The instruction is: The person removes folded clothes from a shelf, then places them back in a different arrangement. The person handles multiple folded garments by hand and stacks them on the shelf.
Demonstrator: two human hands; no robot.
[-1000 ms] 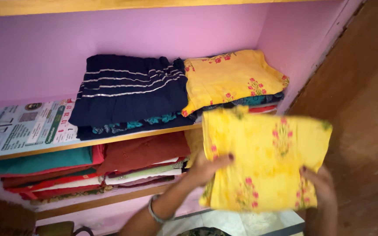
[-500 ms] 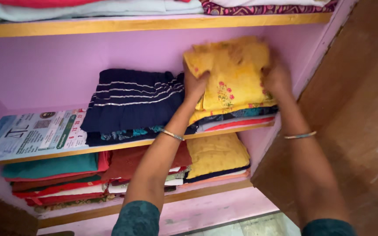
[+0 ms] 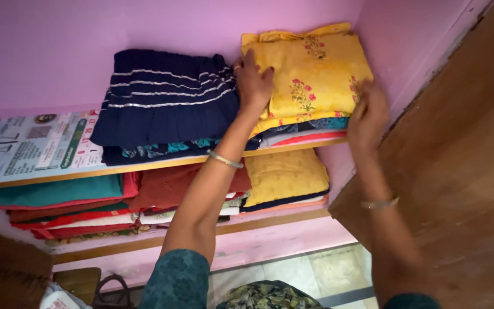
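**Yellow garment now on the upper stack, both hands at its edges**

Change noted: a second ago the folded yellow cotton garment with red flower print (image 3: 310, 71) is held out in front of the shelves in both hands; half a second ago it is going up onto the pile; now it lies flat on top of the right-hand stack, upper right of the frame, against the pink back wall. Judged from this, the placing looks done and the hands are only squaring it.

Left hand (image 3: 254, 83): fingers spread, palm down, pressing the garment's left edge where it meets the folded navy pleated cloth with silver stripes (image 3: 164, 97). Right hand (image 3: 367, 117): laid against the stack's right front corner, fingers loosely together (blurred, so whether it pinches anything I cannot tell).

Around:
- Under the yellow piece, thin folded layers in yellow, dark teal print and coral.
- Wooden shelf board (image 3: 144, 166), centre of frame; a printed paper sheet (image 3: 30, 146) lies on it at far left.
- Lower shelf: a teal and red folded pile (image 3: 58, 203) at left, a rust-brown folded piece (image 3: 167, 186) partly behind the left forearm, a mustard-yellow folded piece (image 3: 284, 174) at right.
- Brown wooden door (image 3: 464, 171) fills the right side.

In the way: the door and the pink side wall stand close beside the stack, leaving the right hand little room.
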